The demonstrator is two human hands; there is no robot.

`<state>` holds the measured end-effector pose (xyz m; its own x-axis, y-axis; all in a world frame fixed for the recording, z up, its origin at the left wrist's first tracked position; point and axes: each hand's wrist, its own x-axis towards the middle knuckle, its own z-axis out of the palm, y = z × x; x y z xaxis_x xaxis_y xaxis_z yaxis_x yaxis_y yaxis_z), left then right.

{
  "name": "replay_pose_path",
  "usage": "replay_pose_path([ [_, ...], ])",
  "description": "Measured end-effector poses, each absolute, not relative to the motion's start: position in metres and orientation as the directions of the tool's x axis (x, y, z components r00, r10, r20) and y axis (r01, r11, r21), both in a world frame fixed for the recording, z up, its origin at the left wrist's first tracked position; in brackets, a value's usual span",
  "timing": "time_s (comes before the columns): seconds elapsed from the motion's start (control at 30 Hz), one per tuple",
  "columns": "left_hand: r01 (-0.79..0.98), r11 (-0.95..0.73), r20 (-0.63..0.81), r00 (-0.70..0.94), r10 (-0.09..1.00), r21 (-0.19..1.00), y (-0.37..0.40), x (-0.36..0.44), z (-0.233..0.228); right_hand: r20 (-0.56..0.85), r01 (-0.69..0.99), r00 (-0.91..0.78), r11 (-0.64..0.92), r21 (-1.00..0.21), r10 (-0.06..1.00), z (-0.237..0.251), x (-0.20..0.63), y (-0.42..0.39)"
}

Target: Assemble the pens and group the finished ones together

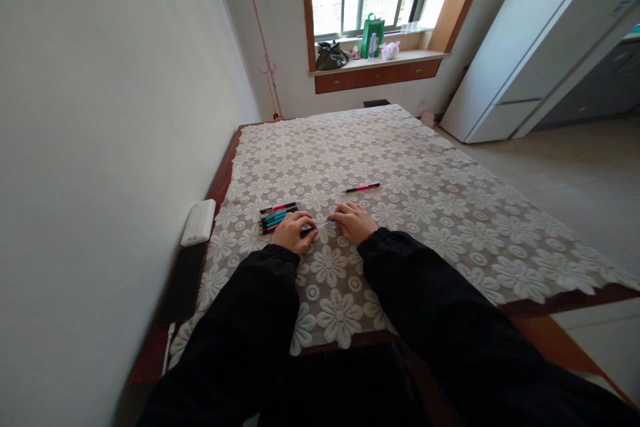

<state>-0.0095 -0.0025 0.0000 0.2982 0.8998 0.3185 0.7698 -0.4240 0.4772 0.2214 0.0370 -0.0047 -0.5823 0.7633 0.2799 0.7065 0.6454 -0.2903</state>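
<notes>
My left hand (295, 232) is closed in a pinch round the dark end of a slim pen (307, 231), low over the patterned tablecloth. My right hand (354, 221) pinches a small blue piece (331, 221) at the other end. Between the two hands runs a thin whitish rod (323, 224); whether it is one piece with both ends I cannot tell. Just beyond my left hand lie several teal pens (275, 218) and a red and black pen (278, 207), side by side. Another red and black pen (363, 187) rests alone, farther off to the right.
A flower-patterned lace cloth (340, 267) covers the table. Along its left edge, by the wall, are a white power bank (199, 222) and a dark flat device (184, 283) with a white cable (169, 347). A window sill with bags and a white fridge (520, 60) stand beyond.
</notes>
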Motion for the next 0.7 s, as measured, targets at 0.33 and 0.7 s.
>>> replay_pose_path([
  [0.33, 0.774, -0.368, 0.298, 0.240, 0.924, 0.516, -0.005, -0.008, 0.007, 0.276, 0.771, -0.515, 0.579, -0.265, 0.812, -0.004, 0.238, 0.048],
  [0.7, 0.756, -0.379, 0.309, 0.242, 0.920, 0.534, -0.007, -0.006, 0.010, 0.295, 0.739, -0.517, 0.593, -0.320, 0.804, -0.005, 0.236, 0.048],
])
